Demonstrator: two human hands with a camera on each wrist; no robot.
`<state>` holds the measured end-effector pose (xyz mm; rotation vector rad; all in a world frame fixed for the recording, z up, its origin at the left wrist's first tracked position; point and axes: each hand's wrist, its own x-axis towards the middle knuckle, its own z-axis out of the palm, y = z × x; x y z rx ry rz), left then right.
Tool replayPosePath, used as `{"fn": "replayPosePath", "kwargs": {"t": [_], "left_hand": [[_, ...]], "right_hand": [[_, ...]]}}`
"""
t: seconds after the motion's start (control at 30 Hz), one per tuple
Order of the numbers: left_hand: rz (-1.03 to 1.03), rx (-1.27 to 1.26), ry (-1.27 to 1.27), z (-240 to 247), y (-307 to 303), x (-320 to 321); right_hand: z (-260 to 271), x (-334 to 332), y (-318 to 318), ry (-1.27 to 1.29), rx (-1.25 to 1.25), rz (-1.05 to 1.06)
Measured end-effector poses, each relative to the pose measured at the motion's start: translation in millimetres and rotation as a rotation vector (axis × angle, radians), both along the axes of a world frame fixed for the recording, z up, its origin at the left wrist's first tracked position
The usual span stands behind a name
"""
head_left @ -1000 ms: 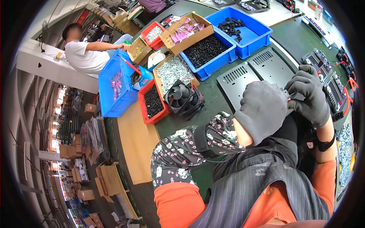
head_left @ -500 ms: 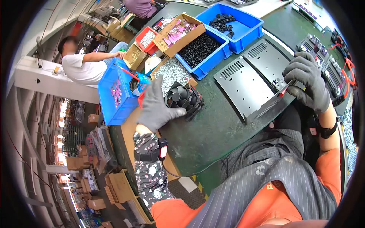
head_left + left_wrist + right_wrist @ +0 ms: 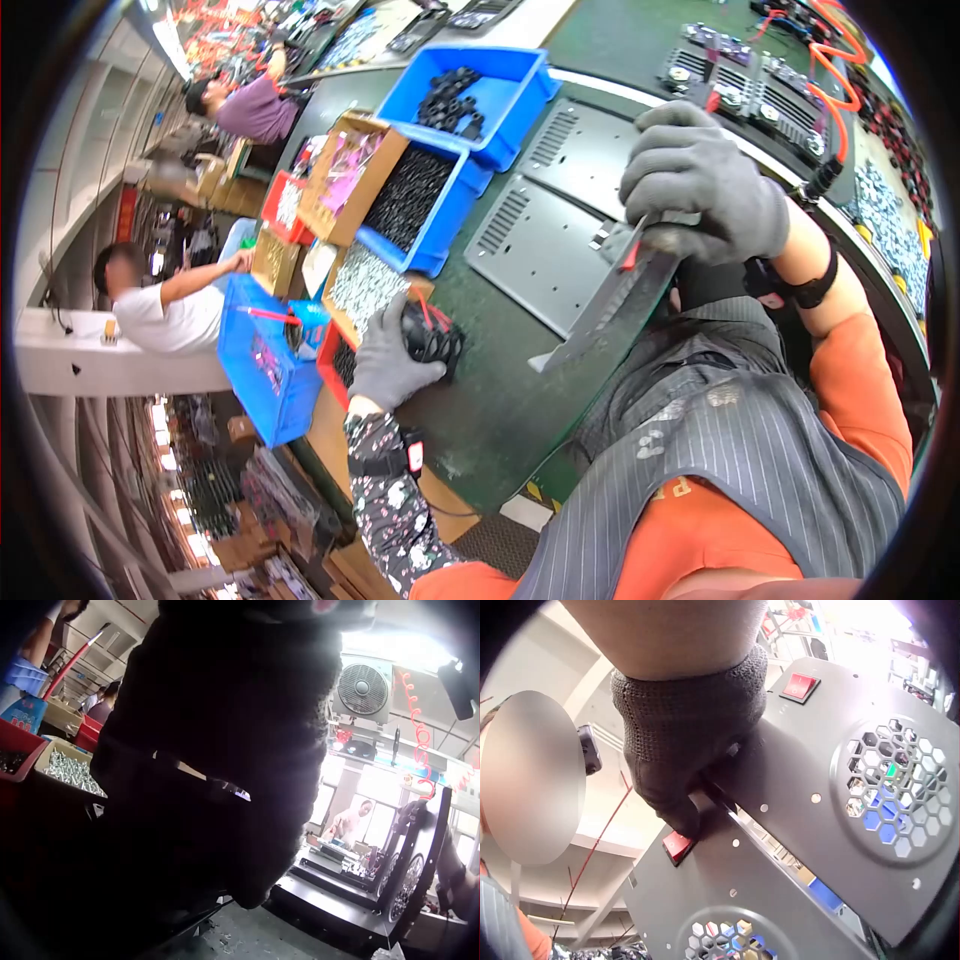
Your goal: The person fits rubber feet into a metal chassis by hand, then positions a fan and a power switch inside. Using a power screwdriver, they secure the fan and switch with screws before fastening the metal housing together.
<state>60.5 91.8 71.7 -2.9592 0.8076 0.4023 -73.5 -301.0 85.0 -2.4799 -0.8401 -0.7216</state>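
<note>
My left hand (image 3: 388, 355), in a grey glove, grips a black cooling fan (image 3: 438, 338) with red wires. Fingers are on its far side, the thumb on its near side. A dark glove (image 3: 217, 750) fills much of the left wrist view and hides the fan. My gloved right hand (image 3: 705, 185) holds the adjoining upright edges of two black metal housings (image 3: 540, 262), whose slotted faces lie on the table. In the right wrist view, their upright panels (image 3: 795, 780) show honeycomb vents (image 3: 896, 787) and red rocker switches (image 3: 801, 687); my thumb is at the lower switch (image 3: 677, 846).
Beyond the fan stand blue bins (image 3: 262, 385), a red bin (image 3: 330, 365), a cardboard box of silver fasteners (image 3: 370, 285) and a blue bin of black parts (image 3: 440, 190). Assembled units (image 3: 740, 85) and a coiled red air hose (image 3: 845, 90) are right. Another person (image 3: 165, 315) sits left.
My left hand left the metal housings, reached left to the fan and now grips it. The right hand stays on the housings' edges, which now stand tilted up. The head view has turned.
</note>
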Motion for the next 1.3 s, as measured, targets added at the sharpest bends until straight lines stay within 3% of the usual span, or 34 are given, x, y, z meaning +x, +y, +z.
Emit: {"fn": "replayPosePath", "kwargs": {"t": [0.1,0.23,0.3,0.37,0.4,0.43,0.5,0.63,0.7,0.77,0.87,1.03,1.1,1.17,1.23,1.3], "left_hand": [[0.012,0.038,-0.023,19,-9,-3],[-0.058,-0.325,-0.155,59,-40,-10],[0.117,-0.387,0.005,71,-83,-20],[0.107,-0.479,0.223,59,-116,-19],[0.052,-0.482,0.279,30,-116,-5],[0.014,-0.236,0.135,38,-139,-12],[0.057,-0.030,0.112,37,-171,-10],[-0.003,0.012,0.042,38,-211,26],[0.107,-0.076,0.123,37,-234,37],[0.062,0.002,0.018,29,-252,42],[0.107,-0.156,0.120,21,-250,64],[-0.062,0.063,-0.098,26,-185,141],[0.121,-0.024,-0.090,10,-157,155],[0.132,-0.015,-0.051,-15,-133,164],[0.326,0.146,0.032,-34,-138,152],[0.350,0.135,0.135,-38,-133,158]], "right_hand": [[-4,0,0,-0.021,0.045,0.003],[-4,0,0,-0.007,0.064,0.029],[-5,0,-1,-0.009,0.070,0.043],[-5,-1,-1,-0.001,0.059,0.026],[-4,0,-1,-0.005,0.060,0.031],[-4,-1,-2,-0.007,0.055,0.030],[-5,-2,-3,-0.012,0.050,0.030],[-7,-2,-4,-0.042,0.098,0.047],[-6,-1,-4,-0.023,0.121,0.034],[-7,-1,-2,-0.028,0.140,0.020],[-6,0,-3,-0.035,0.142,0.037],[-12,3,-2,-0.094,0.174,0.043],[-11,4,-2,-0.061,0.165,0.049],[-13,2,-2,-0.074,0.168,0.049],[-12,5,-2,-0.087,0.158,0.039],[-11,5,-1,-0.102,0.153,0.039]]}}
